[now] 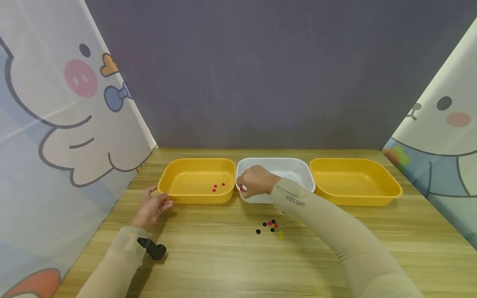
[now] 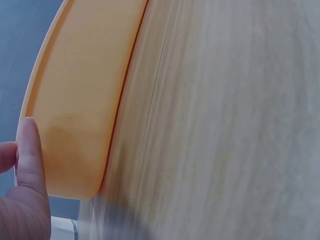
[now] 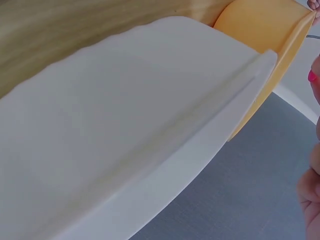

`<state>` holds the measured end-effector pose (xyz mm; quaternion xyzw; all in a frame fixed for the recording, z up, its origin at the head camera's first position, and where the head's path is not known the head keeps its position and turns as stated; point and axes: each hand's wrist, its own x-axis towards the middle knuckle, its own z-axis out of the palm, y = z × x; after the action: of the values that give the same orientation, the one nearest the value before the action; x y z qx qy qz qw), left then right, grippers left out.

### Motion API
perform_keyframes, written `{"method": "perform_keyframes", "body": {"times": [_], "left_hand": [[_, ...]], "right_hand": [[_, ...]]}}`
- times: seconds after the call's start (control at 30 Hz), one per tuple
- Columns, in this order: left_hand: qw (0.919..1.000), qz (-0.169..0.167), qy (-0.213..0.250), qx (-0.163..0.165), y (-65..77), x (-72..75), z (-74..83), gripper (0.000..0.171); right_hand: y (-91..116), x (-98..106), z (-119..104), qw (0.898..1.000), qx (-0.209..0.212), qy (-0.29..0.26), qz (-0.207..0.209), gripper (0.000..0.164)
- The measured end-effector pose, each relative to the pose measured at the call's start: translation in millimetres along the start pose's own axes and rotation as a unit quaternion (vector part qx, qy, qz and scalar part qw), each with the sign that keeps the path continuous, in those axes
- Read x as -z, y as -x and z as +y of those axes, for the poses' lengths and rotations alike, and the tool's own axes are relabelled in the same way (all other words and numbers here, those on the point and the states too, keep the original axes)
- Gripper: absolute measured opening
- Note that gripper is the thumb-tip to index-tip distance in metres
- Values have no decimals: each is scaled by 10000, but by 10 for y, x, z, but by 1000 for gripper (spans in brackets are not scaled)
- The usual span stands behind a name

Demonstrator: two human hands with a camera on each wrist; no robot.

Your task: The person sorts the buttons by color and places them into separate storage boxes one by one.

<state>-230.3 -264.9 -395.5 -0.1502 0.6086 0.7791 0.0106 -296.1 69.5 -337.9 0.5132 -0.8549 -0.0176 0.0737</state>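
My right hand (image 1: pixel 257 181) is over the left part of the white tray (image 1: pixel 305 191), pinching a small red button (image 1: pixel 241 189) between thumb and finger. In the right wrist view the pinched button shows bright pink at the frame edge. With thumb and finger my left hand (image 1: pixel 150 208) grips the near left corner of the left yellow tray (image 1: pixel 197 199); the left wrist view shows its rim between them. Inside that tray lie 3 red buttons (image 1: pixel 215 186). A loose group of black, red and yellow buttons (image 1: pixel 272 230) lies on the table in front of the white tray.
A second yellow tray (image 1: pixel 357 201) stands to the right of the white one, all three in a row on the wood-grain table (image 1: pixel 208 256). Behind them rises a dark grey panel (image 1: pixel 261 82). Printed cartoon sheets (image 1: pixel 44 124) flank both sides.
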Motion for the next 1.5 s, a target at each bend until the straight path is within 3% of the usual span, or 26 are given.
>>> {"method": "perform_keyframes", "body": {"times": [0.17,0.53,0.97,1.2,1.5], "left_hand": [[10000,-14,-72,67,21,9,2,67],[9999,12,-108,24,-18,-22,-12,67],[10000,64,-69,7,-32,-74,-59,67],[9999,114,-62,36,-9,-60,-51,67],[9999,40,-148,7,-8,-76,-64,68]], "right_hand": [[-57,59,-28,9997,-117,-22,-209,8],[-278,-3,25,9988,-440,108,-163,7],[-569,-24,44,9931,-909,-232,-707,9],[-736,22,75,9890,-1101,-107,-981,13],[-747,-34,153,9972,-585,401,-233,6]]}}
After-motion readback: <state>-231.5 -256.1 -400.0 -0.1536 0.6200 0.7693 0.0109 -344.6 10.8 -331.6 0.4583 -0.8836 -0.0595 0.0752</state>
